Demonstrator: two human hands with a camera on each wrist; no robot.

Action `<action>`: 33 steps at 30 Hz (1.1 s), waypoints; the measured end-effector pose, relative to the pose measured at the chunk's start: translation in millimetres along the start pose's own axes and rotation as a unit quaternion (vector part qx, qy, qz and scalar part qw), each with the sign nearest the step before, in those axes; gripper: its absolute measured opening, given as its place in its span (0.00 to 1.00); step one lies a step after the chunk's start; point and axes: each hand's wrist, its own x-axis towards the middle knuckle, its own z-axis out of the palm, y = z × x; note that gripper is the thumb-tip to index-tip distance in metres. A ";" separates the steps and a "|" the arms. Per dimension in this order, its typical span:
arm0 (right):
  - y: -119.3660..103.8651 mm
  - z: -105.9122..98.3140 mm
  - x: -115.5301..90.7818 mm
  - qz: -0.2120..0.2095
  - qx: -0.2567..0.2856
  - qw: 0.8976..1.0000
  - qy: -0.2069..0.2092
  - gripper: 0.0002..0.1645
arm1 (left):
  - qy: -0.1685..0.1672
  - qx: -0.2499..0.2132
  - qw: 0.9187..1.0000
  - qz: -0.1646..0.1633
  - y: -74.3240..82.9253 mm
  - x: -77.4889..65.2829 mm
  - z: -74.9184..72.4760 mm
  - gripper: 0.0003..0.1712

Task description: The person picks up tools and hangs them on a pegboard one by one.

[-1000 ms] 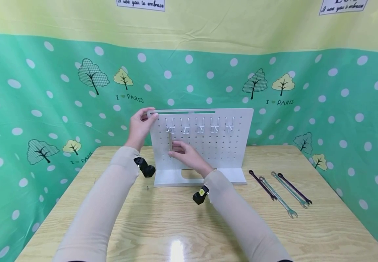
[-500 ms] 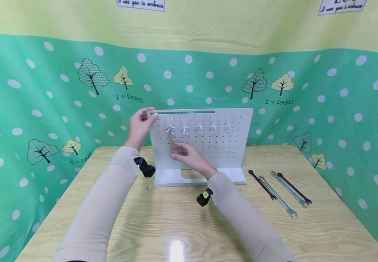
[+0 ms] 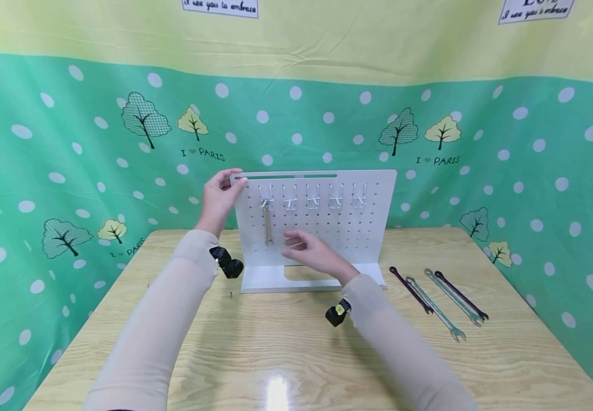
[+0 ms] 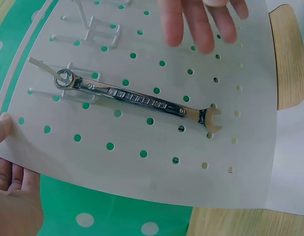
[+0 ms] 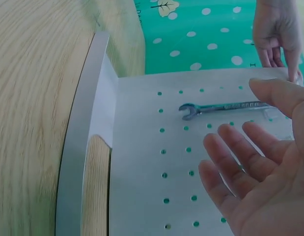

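A white pegboard (image 3: 322,240) stands upright on its base. Its upper left corner is pinched by my left hand (image 3: 220,200), thumb in front and fingers behind, as the left wrist view also shows. From the leftmost wire hook hangs a shiny combination wrench (image 4: 137,98), ring end up on the hook and open end down. Just right of the wrench, in front of the board, my right hand (image 3: 312,251) holds nothing. Its fingers (image 5: 240,152) are spread and relaxed in the right wrist view, apart from the wrench.
More wire hooks (image 3: 314,197) line the board to the right, with no tools on them. On the table (image 3: 255,354), right of the board, lie several wrenches, among them a dark purple wrench (image 3: 412,291) and a teal wrench (image 3: 437,308). A patterned curtain (image 3: 296,114) hangs behind.
My right hand has let go of the wrench and moved right and slightly down from it. The wrench stays hanging on its hook; my left hand has not moved.
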 end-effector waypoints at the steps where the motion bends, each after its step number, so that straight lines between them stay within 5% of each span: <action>1: 2.1 -2.3 -1.9 0.003 0.000 1.000 0.000 0.36 | -0.001 0.000 1.000 0.000 -0.1 0.1 -0.1 0.21; 33: 69.5 -96.5 -89.2 0.074 -0.125 0.989 0.020 0.25 | -0.001 0.007 1.000 0.000 0.1 -0.1 0.1 0.23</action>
